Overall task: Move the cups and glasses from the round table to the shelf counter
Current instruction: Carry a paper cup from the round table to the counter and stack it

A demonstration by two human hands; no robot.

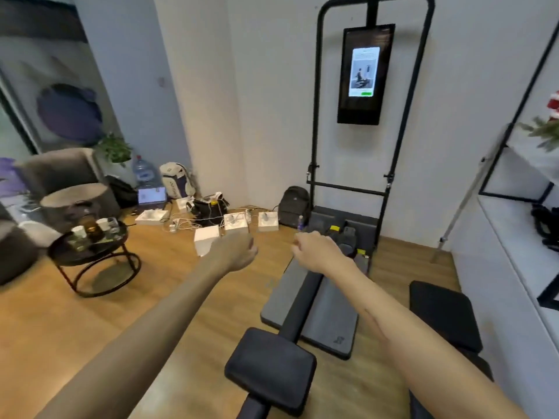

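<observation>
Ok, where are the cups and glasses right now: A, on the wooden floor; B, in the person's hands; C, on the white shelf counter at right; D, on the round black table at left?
D: the cups and glasses cluster on the round black table; both the left hand and right hand are empty.

Both hands, left (239, 252) and right (314, 251), reach forward empty, fingers loosely curled; cups and glasses (93, 229) cluster on round desk (65, 254) at nine o'clock.

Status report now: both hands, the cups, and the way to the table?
Left hand and right hand empty, loosely curled, stretched forward. Cups and glasses all on round table, far left. Exercise machine directly ahead; floor toward table open.
</observation>
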